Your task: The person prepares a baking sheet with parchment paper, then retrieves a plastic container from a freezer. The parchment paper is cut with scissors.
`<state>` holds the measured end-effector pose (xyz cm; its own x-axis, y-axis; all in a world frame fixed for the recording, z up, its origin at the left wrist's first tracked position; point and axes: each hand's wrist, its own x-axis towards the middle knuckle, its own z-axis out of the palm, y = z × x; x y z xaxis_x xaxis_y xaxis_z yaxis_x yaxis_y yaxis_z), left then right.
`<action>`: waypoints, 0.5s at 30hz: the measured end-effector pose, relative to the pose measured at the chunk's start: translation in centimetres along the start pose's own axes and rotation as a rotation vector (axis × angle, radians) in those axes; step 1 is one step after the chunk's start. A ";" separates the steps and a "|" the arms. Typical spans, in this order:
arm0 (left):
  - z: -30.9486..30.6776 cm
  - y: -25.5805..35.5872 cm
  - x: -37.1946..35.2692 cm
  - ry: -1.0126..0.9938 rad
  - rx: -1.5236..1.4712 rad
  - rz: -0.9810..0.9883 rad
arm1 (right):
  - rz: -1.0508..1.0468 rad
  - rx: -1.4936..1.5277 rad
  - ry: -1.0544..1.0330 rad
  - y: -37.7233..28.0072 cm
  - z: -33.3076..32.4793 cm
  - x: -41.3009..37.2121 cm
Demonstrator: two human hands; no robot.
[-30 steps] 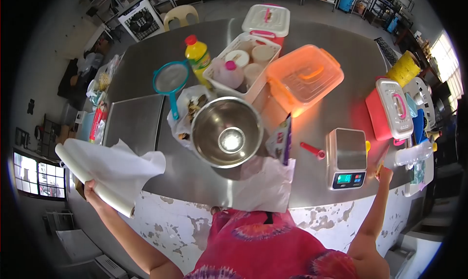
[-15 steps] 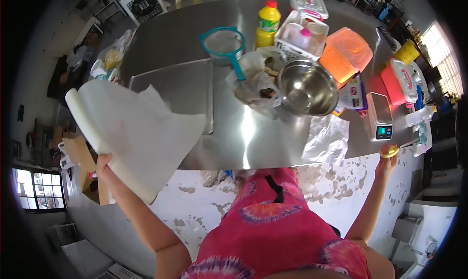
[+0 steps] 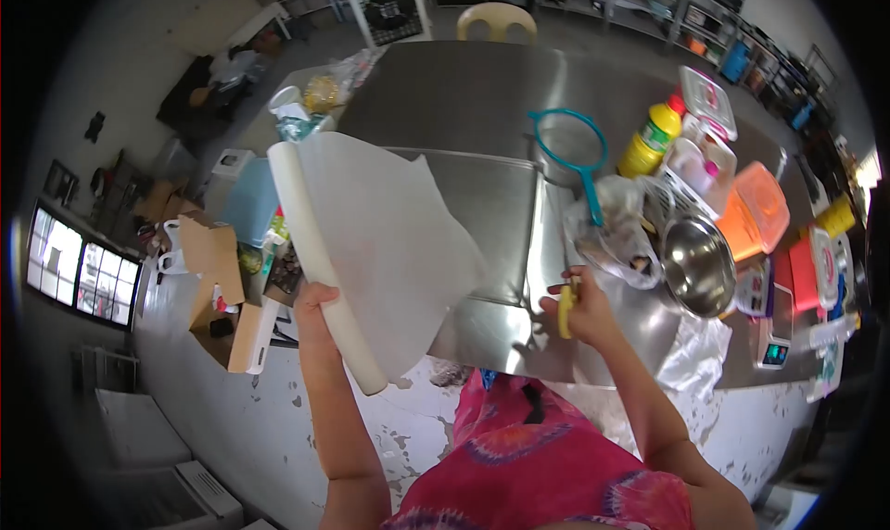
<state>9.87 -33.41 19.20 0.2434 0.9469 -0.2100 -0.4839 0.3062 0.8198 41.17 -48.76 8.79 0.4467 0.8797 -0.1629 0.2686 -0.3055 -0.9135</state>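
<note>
Right now I have the left hand [image 3: 318,312] closed round a white paper roll [image 3: 311,233], thumb laid across the tube. The roll's long axis slants: its far end points away from the body and to the left of that hand, while its near end comes back past the fingers toward the body, angled right. More of the tube lies beyond my grip than on the near side. From it a loose sheet [image 3: 389,243] fans out to the right of the left hand, its uneven free edge facing the right hand [image 3: 589,312] but well apart from it. Beyond the left hand and to its right, the sheet covers part of a metal tray [image 3: 491,196].

My right hand is wrapped around a yellow handle [image 3: 565,314], the loop's long axis running roughly away from the body; I can't make out which way the working end points. Beyond that hand lies a teal strainer [image 3: 591,196], with a plastic bag [image 3: 616,243] just right of it and a steel bowl [image 3: 695,261] farther right.
</note>
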 end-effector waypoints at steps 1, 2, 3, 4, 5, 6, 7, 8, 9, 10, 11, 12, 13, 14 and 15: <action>-0.1 0.3 0.3 0.060 0.056 -0.016 | -0.029 -0.055 0.013 -0.8 1.6 1.6; -0.4 0.7 0.8 0.118 0.113 -0.032 | -0.059 -0.107 0.030 -1.6 3.0 3.3; -1.0 1.0 1.5 0.105 0.164 -0.012 | -0.081 -0.124 0.041 -1.7 4.5 5.0; -0.9 1.7 1.9 0.110 0.167 0.007 | -0.100 -0.141 0.055 -1.6 5.9 6.8; -0.6 2.3 2.2 0.109 0.181 -0.016 | -0.124 -0.209 0.073 -1.4 7.2 8.6; -0.2 2.8 2.6 0.108 0.196 -0.041 | -0.137 -0.205 0.069 -1.7 8.1 10.4; 0.5 3.1 3.0 0.143 0.160 -0.040 | -0.126 -0.311 0.036 -1.8 9.0 12.2; 0.3 3.3 3.8 0.149 0.167 -0.038 | -0.105 -0.414 0.001 -1.7 9.8 13.5; -0.2 3.5 4.5 0.157 0.190 -0.046 | -0.085 -0.406 -0.053 -2.2 10.2 14.5; -0.9 3.7 5.2 0.164 0.212 -0.057 | -0.074 -0.398 -0.060 -1.7 11.0 15.1; -1.9 4.0 6.1 0.165 0.220 -0.063 | -0.087 -0.446 -0.047 -0.8 11.8 16.2; -3.4 4.2 7.3 0.142 0.252 -0.091 | -0.103 -0.498 -0.030 -0.5 12.4 17.0; -4.8 4.2 8.5 0.119 0.281 -0.118 | -0.050 -0.469 -0.031 -1.3 12.3 17.0; -6.2 4.2 9.7 0.113 0.279 -0.124 | -0.043 -0.473 -0.026 -1.3 12.5 17.1; -7.7 4.2 11.0 0.166 0.390 -0.136 | 0.017 -0.469 -0.005 -1.0 12.6 17.0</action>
<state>4.09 -20.91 16.23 0.1288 0.9132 -0.3865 -0.0954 0.3994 0.9118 37.78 -28.90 2.21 0.4509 0.8743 -0.1795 0.6184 -0.4511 -0.6435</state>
